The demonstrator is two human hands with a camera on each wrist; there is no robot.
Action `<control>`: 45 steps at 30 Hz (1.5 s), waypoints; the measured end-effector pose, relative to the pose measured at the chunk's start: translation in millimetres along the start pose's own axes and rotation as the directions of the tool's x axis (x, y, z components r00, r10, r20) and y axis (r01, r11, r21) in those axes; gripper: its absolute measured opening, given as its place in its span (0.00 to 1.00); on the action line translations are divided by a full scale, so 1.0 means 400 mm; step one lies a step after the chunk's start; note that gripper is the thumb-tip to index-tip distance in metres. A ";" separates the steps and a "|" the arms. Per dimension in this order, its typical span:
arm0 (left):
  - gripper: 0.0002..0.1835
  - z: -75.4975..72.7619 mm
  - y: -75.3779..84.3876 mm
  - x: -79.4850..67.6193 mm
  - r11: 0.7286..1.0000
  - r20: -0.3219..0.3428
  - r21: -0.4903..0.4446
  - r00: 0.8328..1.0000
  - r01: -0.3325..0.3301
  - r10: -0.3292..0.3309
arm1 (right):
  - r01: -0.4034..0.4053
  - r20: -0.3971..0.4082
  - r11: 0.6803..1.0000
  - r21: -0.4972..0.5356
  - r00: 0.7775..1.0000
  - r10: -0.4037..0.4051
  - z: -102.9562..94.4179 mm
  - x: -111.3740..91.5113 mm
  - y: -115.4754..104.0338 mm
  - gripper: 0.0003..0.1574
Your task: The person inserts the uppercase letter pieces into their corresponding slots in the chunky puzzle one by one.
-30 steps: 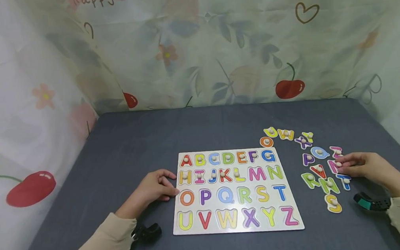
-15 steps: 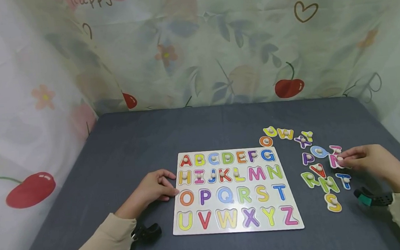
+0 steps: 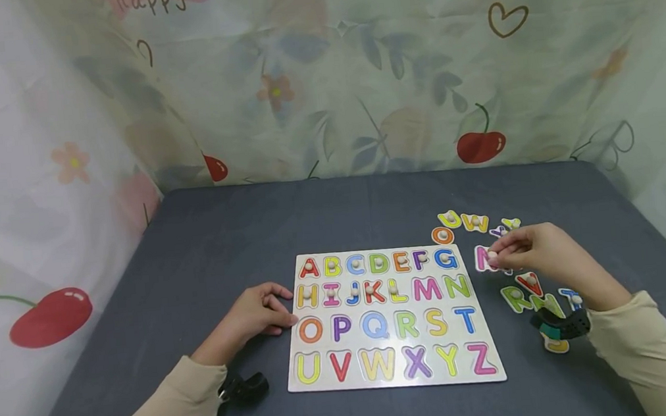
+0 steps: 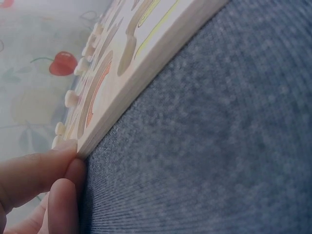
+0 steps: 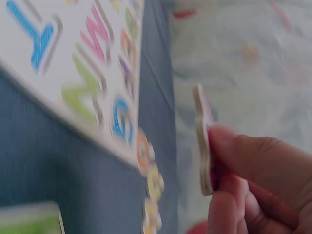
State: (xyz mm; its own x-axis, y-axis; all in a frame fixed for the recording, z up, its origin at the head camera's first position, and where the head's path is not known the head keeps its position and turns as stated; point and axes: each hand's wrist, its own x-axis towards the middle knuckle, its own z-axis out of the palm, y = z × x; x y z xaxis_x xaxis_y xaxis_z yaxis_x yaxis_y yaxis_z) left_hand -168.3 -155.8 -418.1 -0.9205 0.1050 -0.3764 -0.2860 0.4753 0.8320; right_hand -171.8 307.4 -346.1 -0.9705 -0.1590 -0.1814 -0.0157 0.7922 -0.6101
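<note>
A white alphabet puzzle board point(image 3: 379, 333) lies flat on the dark cloth. At its left edge is my left hand point(image 3: 259, 310); in the left wrist view the thumb and a finger grip the board's rim point(image 4: 122, 107). My right hand point(image 3: 545, 259) pinches a pink letter M piece point(image 3: 483, 259) by its knob, just right of the board. The right wrist view shows that piece edge-on, raised in the fingers. Knobbed letters A to L and G fill the upper slots; the M slot point(image 3: 428, 289) is a bare printed recess.
Loose letters O point(image 3: 443, 235), U point(image 3: 449, 219) and W point(image 3: 476, 223) lie behind the board's right corner. V point(image 3: 530, 284), R point(image 3: 516, 299) and others lie to the right. The right forearm and its wristband point(image 3: 563, 325) partly cover several pieces.
My right hand has picked the pink M out of the loose letters and carried it left towards the board. The left hand has stayed at the board's edge.
</note>
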 end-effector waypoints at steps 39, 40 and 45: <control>0.25 0.002 -0.007 0.005 1.000 0.001 0.005 1.000 0.001 -0.001 | 0.102 0.084 0.994 0.045 0.991 -0.106 0.232 0.091 -0.075 0.07; 0.25 0.002 -0.007 0.005 1.000 0.002 0.006 1.000 0.001 -0.001 | 0.099 0.084 0.994 0.039 0.991 -0.102 0.232 0.091 -0.076 0.07; 0.25 0.000 -0.005 0.003 1.000 0.004 0.000 1.000 0.001 -0.001 | 0.083 0.089 0.996 0.028 0.992 -0.085 0.233 0.095 -0.081 0.07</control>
State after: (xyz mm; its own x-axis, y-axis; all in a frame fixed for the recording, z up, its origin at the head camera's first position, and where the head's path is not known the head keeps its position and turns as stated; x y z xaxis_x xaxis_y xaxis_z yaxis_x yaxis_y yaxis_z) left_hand -168.7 -156.5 -420.2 -0.9191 0.1076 -0.3791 -0.2874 0.4752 0.8316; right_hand -185.7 220.8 -405.2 -0.9402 -0.2781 -0.1968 -0.0896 0.7591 -0.6447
